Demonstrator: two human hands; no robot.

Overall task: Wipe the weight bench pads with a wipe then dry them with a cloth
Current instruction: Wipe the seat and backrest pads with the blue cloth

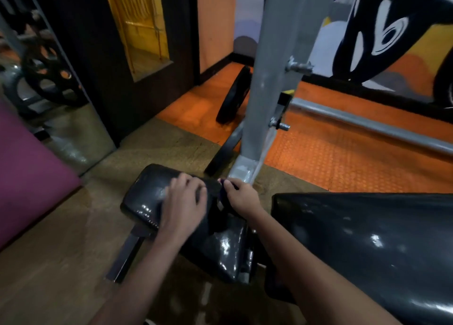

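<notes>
Now left hand (182, 202) flat on small black seat pad (147, 197), fingers (188, 184) spread, pressing dark cloth (215, 189) against far edge. Right hand (241, 194) beside it, fingers pinching same cloth near grey upright post (272, 79). Larger black back pad (367, 238) lies right. Weight plate (234, 96) leans on orange floor (343, 157) beyond.

The left hand (185, 199) is covering the middle of the seat pad (147, 197), and whatever lies beneath its palm is blurring into a pale smear. The right hand (241, 197) is pinching a dark cloth (218, 202) whose outline is melting into the black vinyl. The back pad (367, 238) is running off the right edge. The weight plates (49, 76) at far left are smearing together.
</notes>
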